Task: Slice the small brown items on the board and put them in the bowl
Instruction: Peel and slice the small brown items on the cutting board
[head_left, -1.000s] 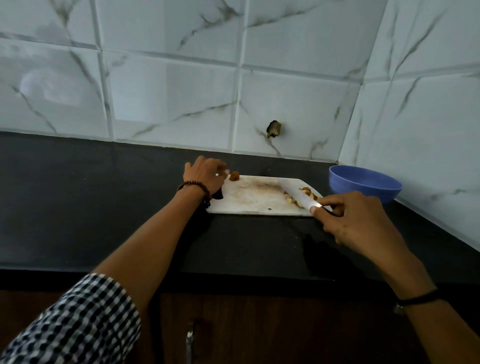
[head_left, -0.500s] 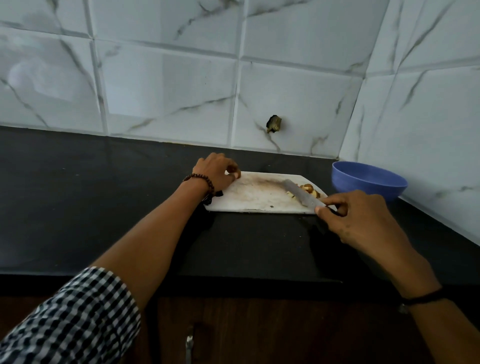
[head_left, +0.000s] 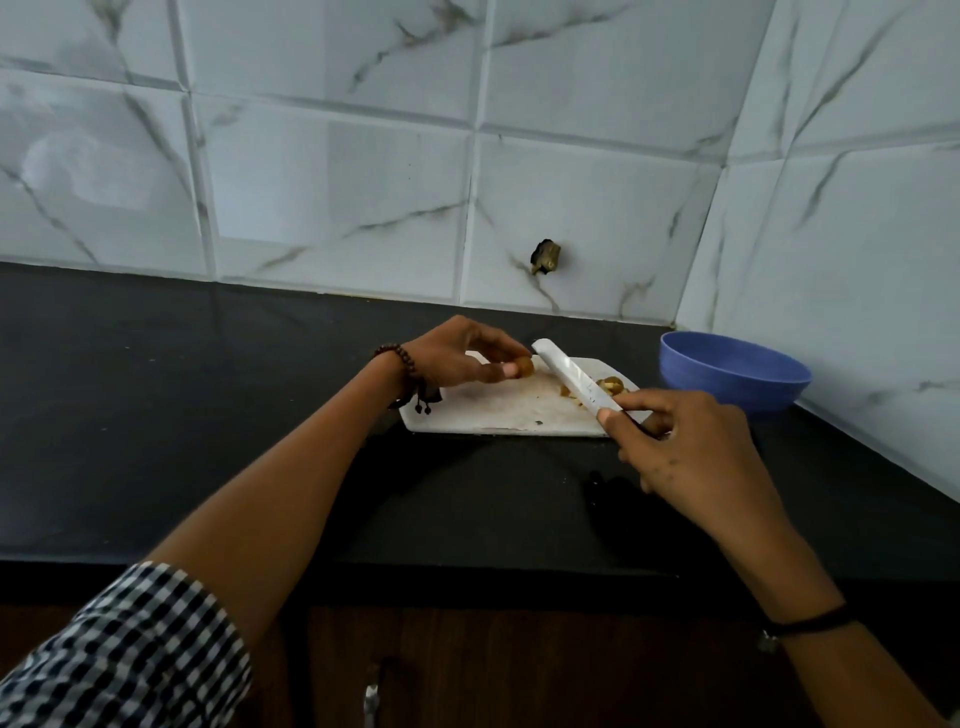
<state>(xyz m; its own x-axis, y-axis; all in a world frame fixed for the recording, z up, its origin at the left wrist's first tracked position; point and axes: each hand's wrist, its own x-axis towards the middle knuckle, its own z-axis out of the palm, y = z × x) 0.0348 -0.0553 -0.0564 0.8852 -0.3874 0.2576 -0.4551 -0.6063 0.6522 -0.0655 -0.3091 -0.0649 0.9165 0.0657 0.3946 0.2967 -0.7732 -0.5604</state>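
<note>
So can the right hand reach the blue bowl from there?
Probably yes. The bowl sits just beyond the right hand, with bare counter between, though that hand holds the knife.

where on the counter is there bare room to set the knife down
Widest bare stretch: black counter left of the cutting board, back to the tiled wall. Crowded at the board's right end: knife, cut pieces, right hand, blue bowl.

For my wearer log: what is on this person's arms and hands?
Left arm: a black-and-white checked sleeve and, at the wrist, a brown bead bracelet with dark dangling bits. Right wrist: a thin black band. The left hand and right hand are ungloved.
</note>
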